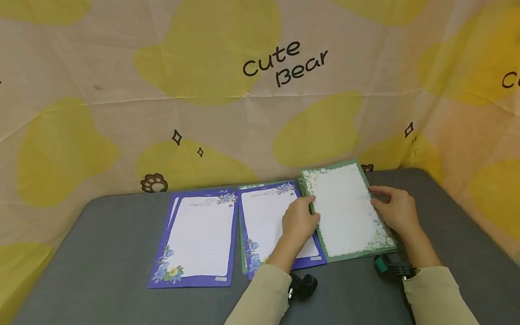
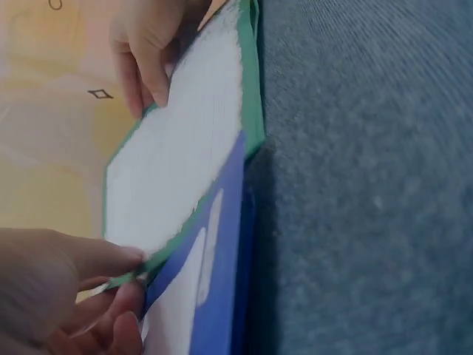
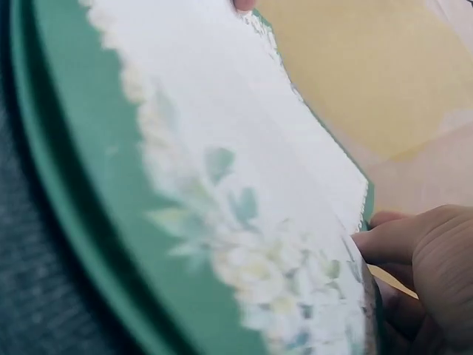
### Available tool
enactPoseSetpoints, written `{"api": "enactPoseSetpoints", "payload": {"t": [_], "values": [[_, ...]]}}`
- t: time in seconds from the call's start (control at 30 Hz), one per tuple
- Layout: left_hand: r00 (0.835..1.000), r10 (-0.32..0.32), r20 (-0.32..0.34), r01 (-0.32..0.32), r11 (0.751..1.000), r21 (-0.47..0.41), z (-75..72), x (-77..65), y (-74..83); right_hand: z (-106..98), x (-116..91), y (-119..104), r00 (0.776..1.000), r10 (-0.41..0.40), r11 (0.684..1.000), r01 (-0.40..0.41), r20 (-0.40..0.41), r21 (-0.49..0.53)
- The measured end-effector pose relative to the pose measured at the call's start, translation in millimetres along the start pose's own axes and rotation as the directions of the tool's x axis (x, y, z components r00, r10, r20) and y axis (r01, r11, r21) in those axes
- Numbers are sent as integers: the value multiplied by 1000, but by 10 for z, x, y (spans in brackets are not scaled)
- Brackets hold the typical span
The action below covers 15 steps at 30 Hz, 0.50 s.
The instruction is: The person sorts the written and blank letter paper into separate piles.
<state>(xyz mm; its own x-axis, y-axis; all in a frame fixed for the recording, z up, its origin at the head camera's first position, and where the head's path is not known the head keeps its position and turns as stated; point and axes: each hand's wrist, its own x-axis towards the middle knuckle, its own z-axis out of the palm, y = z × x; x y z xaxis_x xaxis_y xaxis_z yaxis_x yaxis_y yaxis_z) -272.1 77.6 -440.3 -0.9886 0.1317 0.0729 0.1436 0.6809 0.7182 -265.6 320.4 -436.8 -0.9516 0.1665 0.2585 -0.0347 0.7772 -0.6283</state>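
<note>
The grey table (image 1: 91,301) shows its surface widely on the left and in front, with a narrower strip between the right hand (image 1: 399,212) and the table's right edge. The papers sit toward the far edge, where a patterned cloth (image 1: 213,48) hangs behind. The green paper (image 1: 343,214) is on the right of the row, its top edge reaching past the line of the table's far edge in the head view. Its left side meets the middle purple paper (image 1: 265,219); which lies uppermost at the lower corner I cannot tell. A narrow gap parts the middle purple paper from the left purple paper (image 1: 201,234) lower down. Three papers face up in the row: two purple, one green. Another purple edge peeks out left of the left one, green edges show behind the middle one, and layered green edges show at the green paper; the full number of sheets I cannot tell. Two hands hold the green paper by opposite sides: the left hand (image 1: 298,220) pinches its left edge, thumb on the face, and the right hand pinches its right edge.
</note>
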Motion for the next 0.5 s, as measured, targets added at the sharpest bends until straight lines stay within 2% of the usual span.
{"api": "enactPoseSetpoints", "payload": {"t": [0.17,0.27,0.5], "values": [[1000,-20,2,19,999,49,18,22,-16,90,-14,75,1000,-6,1000,7,15,-14],[1000,-23,-1,23,999,40,28,27,-26,131,-37,104,999,-21,999,22,41,-25],[1000,-12,-8,12,999,41,41,19,-39,175,-85,118,995,-86,981,93,50,-169]]}}
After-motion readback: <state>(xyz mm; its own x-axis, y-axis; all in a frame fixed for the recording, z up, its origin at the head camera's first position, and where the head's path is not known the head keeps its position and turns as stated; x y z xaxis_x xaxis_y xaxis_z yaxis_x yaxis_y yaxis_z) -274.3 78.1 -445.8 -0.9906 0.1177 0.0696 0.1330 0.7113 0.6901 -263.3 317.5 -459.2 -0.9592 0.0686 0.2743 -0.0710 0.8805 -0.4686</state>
